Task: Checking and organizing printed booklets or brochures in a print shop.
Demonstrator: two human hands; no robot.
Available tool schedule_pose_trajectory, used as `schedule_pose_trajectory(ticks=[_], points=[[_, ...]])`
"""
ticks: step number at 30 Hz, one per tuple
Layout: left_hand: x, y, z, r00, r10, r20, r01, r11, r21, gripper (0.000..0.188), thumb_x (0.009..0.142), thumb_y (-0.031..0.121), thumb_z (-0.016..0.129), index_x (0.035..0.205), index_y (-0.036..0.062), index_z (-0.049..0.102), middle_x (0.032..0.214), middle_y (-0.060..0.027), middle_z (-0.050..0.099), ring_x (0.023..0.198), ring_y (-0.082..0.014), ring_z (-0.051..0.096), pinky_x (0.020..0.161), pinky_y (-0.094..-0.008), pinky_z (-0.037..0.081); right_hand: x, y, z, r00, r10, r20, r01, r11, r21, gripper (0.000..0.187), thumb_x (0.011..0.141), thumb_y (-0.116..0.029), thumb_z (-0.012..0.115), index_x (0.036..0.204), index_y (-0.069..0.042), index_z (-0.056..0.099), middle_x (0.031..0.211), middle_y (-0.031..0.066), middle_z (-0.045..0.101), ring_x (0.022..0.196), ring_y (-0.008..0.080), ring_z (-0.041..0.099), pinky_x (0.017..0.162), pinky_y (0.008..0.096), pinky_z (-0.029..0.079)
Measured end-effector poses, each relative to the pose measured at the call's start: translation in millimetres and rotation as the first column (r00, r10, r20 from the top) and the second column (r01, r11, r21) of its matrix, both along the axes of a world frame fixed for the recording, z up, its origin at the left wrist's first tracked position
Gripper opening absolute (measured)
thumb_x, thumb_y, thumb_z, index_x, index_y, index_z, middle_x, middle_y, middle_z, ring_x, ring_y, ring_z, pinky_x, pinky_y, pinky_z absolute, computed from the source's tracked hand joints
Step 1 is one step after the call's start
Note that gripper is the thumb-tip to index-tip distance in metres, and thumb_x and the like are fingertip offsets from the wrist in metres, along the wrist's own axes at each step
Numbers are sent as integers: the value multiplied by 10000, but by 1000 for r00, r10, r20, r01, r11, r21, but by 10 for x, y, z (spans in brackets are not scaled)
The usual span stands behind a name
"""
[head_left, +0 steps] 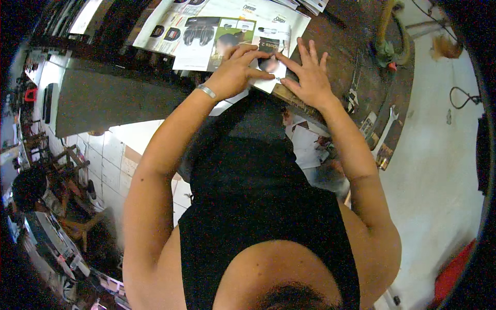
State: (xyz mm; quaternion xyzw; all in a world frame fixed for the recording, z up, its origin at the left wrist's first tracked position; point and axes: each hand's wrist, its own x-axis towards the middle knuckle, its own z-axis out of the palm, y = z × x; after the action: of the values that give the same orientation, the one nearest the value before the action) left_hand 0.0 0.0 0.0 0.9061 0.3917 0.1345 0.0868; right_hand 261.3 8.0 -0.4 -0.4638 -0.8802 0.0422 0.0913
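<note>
Here, a printed white and green sheet (217, 39), left fingers (252, 56) parted, right fingers (304, 53) spread

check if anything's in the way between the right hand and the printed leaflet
Nothing visible is: the right hand has its index finger and thumb tips at the right panel of the printed leaflet. The left hand covers part of the leaflet from the other side, without coming between them.
</note>
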Motion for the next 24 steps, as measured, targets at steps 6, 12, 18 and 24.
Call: schedule_pose_trajectory(ticks=[6,12,18,24], points=[[38,24,2,999,-34,13,34,999,8,636,748,-81,607,1160,388,729,1470,10,518,1379,-257,446,1141,-493,272,-124,-134,-13,983,-177,-58,179,983,35,781,885,-361,656,1560,-421,269,1636,268,66,1491,522,61,1086,795,79],[9,60,52,998,-54,-33,53,998,-27,606,785,-16,611,1195,418,715,1499,11,489,1401,-268,415,1141,-510,248,-224,161,-34,953,-281,-109,290,953,83,840,901,-349,629,1587,-415,149,1627,296,30,1483,543,51,1063,815,82],[43,49,32,999,-37,38,39,999,-38,622,757,-82,592,1134,390,744,1449,-4,534,1387,-271,437,1147,-490,257,-203,680,-163,901,-402,-160,421,902,101,838,935,-396,608,1579,-455,75,1640,274,-30,1501,511,6,1078,800,66],[32,30,40,999,-25,38,26,999,-34,631,765,-96,574,1135,386,745,1455,-15,528,1403,-283,419,1152,-493,243,-336,898,266,830,-552,85,556,803,-216,833,962,-439,580,1615,-248,99,1625,297,-109,1497,494,-112,1130,732,-36]])
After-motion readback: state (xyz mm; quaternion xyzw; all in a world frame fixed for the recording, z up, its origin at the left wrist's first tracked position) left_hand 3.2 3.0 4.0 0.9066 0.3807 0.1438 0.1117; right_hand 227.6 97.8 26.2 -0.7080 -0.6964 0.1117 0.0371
